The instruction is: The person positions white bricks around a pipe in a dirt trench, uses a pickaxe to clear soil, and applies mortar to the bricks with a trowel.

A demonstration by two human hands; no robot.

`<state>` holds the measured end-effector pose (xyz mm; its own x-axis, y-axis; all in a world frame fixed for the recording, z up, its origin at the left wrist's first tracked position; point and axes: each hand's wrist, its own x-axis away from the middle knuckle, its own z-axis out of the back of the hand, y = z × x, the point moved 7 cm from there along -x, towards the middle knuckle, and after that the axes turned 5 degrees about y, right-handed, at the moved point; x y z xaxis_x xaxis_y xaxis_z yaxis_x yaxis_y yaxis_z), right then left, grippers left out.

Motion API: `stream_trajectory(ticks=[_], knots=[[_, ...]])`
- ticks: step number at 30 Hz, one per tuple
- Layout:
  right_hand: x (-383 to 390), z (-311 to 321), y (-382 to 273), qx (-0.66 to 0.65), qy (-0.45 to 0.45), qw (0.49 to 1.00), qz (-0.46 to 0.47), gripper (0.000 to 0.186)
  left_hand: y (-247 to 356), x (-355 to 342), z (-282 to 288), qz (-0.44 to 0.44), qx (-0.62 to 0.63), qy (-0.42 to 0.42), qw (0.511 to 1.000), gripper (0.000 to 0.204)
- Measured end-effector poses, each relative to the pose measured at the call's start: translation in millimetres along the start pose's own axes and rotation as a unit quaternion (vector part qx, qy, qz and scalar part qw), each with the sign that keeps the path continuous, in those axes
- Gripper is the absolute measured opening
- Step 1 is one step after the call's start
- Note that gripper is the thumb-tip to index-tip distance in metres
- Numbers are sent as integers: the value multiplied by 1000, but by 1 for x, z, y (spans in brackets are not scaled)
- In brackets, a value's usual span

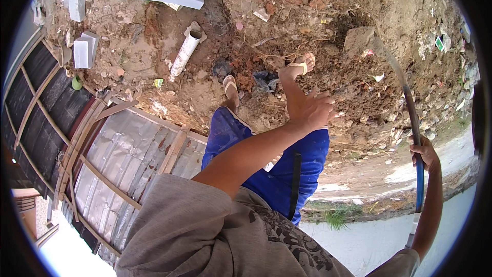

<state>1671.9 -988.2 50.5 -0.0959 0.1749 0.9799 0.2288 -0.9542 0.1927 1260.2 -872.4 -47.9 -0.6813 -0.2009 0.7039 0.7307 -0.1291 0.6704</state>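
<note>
Hoe: long blue handle (417,159) sits in your right hand (424,154), running up to a blade (361,38) resting on the dug red earth (328,5) ahead of your feet.
Right hand: fingers wrapped around the shaft about mid-length, arm out at your right side, elbow low.
Left hand: (310,109) empty, fingers spread, palm down, arm reaching forward over your blue shorts (241,138).
Risk 1: one-handed grip on a long tool, so I'd expect the blade to twist or drift when it's lifted.
Risk 2: sandalled feet (300,64) stand near the blade's line; a short swing could catch toes.
Risk 3: loose rubble and the white pipe (185,51) make poor footing.
Risk 4: corrugated sheet (128,149) edge is close on your left.
</note>
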Motion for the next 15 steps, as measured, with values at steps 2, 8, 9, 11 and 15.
stream_trajectory(ticks=[2, 8, 9, 11, 15], knots=[[12, -26, -15, -24, 9, 999, 24, 38, -37, 39, 29, 7, 17, 127, 992, 26], [89, -98, -90, 51, 74, 993, 77, 45, -199, 173, 95, 165, 33, 272, 947, 19], [113, -108, -106, 71, 103, 990, 66, 44, -223, 195, 98, 207, 40, 261, 942, 23], [154, -140, -141, 143, 148, 977, 59, 41, -275, 236, 92, 170, 15, 307, 936, 25], [238, -247, -227, 320, 220, 915, 112, 55, -331, 274, 102, 173, 139, 345, 912, 29]])
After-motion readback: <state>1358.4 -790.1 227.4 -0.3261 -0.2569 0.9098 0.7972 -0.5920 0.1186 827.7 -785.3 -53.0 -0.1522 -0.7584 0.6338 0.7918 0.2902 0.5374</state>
